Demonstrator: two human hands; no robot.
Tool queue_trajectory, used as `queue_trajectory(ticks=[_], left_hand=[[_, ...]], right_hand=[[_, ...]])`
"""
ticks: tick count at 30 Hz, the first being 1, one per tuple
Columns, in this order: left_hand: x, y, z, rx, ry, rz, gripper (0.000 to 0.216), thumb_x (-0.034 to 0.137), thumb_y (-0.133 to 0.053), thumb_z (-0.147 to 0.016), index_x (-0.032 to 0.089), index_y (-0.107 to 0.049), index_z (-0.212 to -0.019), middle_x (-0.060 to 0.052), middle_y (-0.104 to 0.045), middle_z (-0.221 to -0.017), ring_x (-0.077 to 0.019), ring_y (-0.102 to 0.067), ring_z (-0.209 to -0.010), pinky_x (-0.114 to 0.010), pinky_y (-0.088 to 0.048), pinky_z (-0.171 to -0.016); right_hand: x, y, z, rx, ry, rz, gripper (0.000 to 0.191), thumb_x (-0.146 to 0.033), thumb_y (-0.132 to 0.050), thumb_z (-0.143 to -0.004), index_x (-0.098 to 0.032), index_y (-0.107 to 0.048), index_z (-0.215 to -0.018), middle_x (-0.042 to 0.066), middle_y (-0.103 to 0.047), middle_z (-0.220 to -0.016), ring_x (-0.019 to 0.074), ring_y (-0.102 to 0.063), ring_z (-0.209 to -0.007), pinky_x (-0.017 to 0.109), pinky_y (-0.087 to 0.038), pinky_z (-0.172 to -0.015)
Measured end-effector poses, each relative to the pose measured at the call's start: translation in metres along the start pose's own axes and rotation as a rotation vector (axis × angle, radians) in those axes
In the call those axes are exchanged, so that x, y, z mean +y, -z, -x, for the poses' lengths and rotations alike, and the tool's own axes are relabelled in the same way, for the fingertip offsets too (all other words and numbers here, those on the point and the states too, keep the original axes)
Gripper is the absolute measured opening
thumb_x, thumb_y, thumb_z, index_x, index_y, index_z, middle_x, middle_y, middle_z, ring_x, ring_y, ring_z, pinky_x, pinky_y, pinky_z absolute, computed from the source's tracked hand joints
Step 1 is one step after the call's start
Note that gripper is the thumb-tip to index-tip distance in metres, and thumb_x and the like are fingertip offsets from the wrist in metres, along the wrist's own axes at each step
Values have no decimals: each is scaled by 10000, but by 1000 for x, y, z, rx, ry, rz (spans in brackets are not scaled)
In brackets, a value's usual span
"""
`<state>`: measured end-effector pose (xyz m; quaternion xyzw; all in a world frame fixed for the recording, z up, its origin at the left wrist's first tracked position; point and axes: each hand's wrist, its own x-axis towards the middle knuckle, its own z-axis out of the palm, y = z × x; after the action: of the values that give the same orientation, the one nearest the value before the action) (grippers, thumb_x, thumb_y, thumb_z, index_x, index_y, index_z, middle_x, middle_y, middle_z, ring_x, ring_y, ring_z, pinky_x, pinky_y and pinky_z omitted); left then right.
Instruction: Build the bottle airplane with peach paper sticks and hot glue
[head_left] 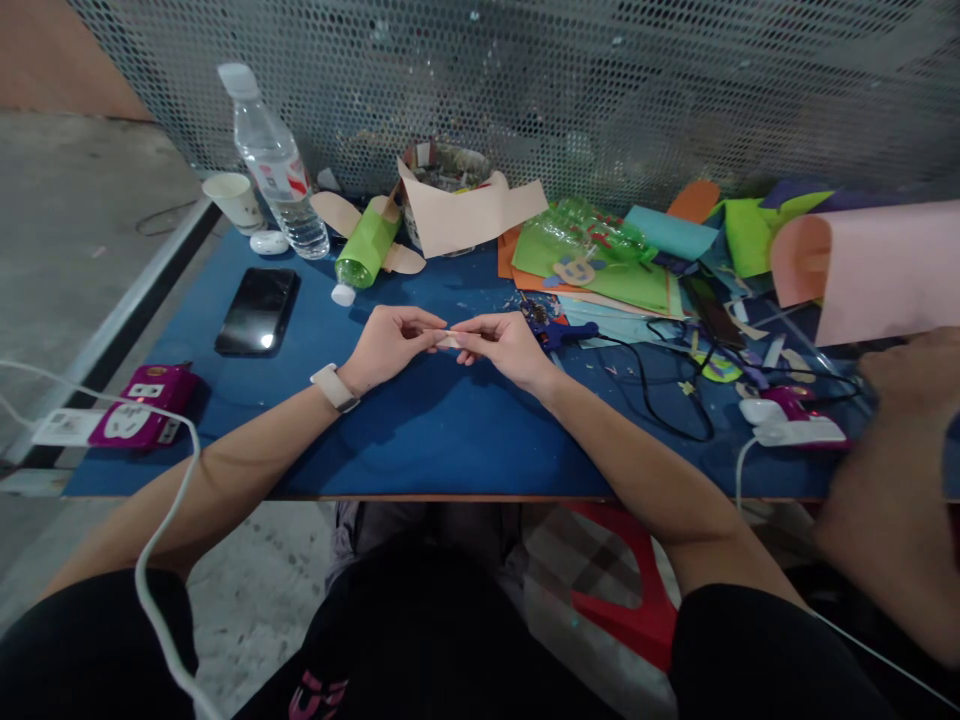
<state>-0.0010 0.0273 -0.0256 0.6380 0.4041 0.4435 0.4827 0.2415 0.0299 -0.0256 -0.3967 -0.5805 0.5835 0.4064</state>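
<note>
White cable (142, 580) nearest; hands (386, 350) (506, 348) pinch scrap (448, 341); bottle (276, 165) (capped) holds clear liquid (306, 226).

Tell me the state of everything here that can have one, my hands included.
Left hand: pinching pale piece.
Right hand: pinching same piece.
Clear bottle: standing, capped, partly filled.
Wrapped green bottle: on its side, capped.
Paper cup: upright, contents unclear.
Black device: lying flat.
Blue corded tool: lying down, power unclear.
Pink sheet: curled.
</note>
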Motion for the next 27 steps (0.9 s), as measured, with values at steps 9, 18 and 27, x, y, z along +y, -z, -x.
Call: queue_trajectory(ticks=[9,18,27], left_hand=[[-1,0,0,-8,-5,18,364,495,-990,-913,169,-939,-1068,-120,-919,-967,-271,-910,-894,-406,-790,-864],[-1,1,0,4,-2,18,439,501,-1034,-856,154,-942,-1108,-138,-927,-1019,-272,-908,-899,-427,-788,-904],[1,1,0,-54,20,34,444,546,-1014,-902,148,-935,-1081,-143,-925,-1009,-279,-919,-923,-426,-794,-916]], right_hand=[[0,3,0,-23,-11,0,579,-637,-1086,-755,-169,-941,-1064,86,-880,-875,185,-802,-702,354,-708,-723],[2,0,-1,-14,-35,-14,626,-686,-1092,-714,-166,-931,-1023,69,-858,-822,177,-790,-685,335,-696,-696],[1,1,-2,5,1,-17,561,-603,-1121,-708,-164,-924,-997,51,-839,-773,171,-776,-674,334,-685,-704]])
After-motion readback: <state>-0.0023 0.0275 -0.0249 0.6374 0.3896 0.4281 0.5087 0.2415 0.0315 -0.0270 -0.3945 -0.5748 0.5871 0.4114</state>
